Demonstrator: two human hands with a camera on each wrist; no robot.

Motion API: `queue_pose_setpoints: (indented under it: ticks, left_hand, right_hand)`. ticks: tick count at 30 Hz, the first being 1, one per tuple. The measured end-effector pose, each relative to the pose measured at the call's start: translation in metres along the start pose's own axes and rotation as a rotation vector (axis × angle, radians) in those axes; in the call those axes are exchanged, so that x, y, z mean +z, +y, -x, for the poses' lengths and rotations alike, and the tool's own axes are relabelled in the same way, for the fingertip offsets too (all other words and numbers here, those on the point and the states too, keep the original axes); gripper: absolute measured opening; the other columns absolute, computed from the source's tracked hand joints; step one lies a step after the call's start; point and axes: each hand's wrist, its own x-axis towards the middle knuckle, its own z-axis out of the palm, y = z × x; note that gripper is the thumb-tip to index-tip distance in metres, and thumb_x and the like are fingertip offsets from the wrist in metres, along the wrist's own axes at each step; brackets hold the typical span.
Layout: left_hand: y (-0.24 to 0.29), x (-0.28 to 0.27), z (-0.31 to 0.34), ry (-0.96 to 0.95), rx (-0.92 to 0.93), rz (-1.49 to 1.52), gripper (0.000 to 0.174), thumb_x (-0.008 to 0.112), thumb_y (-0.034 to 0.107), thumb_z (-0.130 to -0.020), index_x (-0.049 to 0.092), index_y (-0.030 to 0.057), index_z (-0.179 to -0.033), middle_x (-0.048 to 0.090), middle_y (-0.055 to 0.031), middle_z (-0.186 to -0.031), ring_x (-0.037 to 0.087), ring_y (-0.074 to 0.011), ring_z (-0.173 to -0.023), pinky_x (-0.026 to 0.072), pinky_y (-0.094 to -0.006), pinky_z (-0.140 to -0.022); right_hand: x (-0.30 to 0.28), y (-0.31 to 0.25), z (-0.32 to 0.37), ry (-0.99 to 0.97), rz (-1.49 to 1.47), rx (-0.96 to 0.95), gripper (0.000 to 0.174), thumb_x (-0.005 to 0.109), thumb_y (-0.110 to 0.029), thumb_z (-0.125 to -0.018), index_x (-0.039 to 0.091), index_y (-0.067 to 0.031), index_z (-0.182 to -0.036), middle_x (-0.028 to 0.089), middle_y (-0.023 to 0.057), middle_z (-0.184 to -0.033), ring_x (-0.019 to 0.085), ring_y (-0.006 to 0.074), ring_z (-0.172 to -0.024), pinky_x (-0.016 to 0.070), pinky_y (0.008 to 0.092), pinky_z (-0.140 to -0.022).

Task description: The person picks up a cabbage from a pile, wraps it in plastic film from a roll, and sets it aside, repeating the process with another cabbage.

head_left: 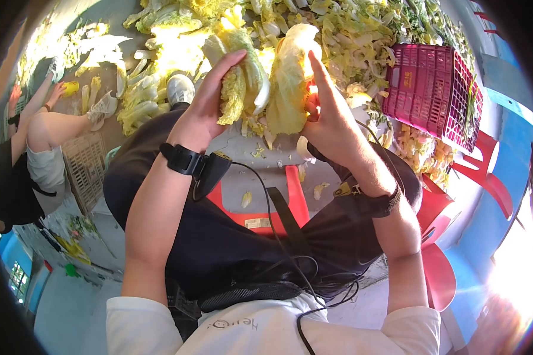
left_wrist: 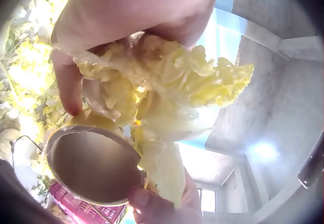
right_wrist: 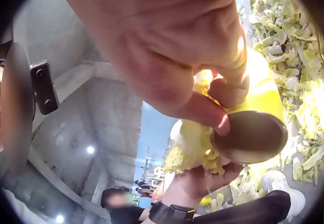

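My left hand (head_left: 204, 109) grips a yellow-green cabbage piece (head_left: 246, 74) with frilly leaves. Beside it, my right hand (head_left: 334, 124) holds a pale yellow, hollow roll (head_left: 289, 89). In the left wrist view, the cabbage (left_wrist: 172, 79) hangs under my left hand (left_wrist: 126, 14), and my right thumb presses the rim of the roll (left_wrist: 93, 163). The right wrist view shows my right hand (right_wrist: 167, 52) pinching the bright yellow roll (right_wrist: 263, 95) at its open end; the cabbage (right_wrist: 190, 143) and left hand (right_wrist: 202, 181) are behind. Some right-hand fingers are hidden.
Loose cabbage leaves (head_left: 349, 53) cover the floor ahead. A magenta basket (head_left: 420, 89) lies tilted at the right, near red chairs (head_left: 485, 171). At the left, another person (head_left: 47, 171) sits by a beige crate (head_left: 86, 168). A black cable (head_left: 269, 204) hangs between my arms.
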Motion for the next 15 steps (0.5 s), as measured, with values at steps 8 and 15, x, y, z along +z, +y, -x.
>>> queue_pose_setpoints:
  ticks: [8,15]
  left_hand:
    - [-0.007,0.005,-0.002,-0.026,0.027,-0.124,0.036,0.066,0.037,-0.093,0.063,0.0081,-0.113,0.069,-0.0058,-0.104,0.069,-0.0164,-0.092,0.0578,-0.0331,-0.083]
    - [-0.009,0.017,0.004,-0.021,0.02,-0.25,0.042,0.068,0.035,-0.092,0.06,0.0044,-0.12,0.069,-0.0063,-0.104,0.071,-0.0158,-0.087,0.0601,-0.0327,-0.078]
  right_hand:
    - [-0.007,0.015,-0.016,-0.033,-0.322,0.284,0.083,0.061,0.011,-0.075,0.026,-0.0027,-0.149,0.058,0.0095,-0.101,0.057,0.0151,-0.088,0.0486,0.03,-0.082]
    - [-0.006,0.015,-0.013,-0.106,-0.608,0.385,0.061,0.062,0.008,-0.082,0.041,0.0003,-0.139,0.067,0.0068,-0.108,0.064,0.0107,-0.095,0.049,0.0249,-0.082]
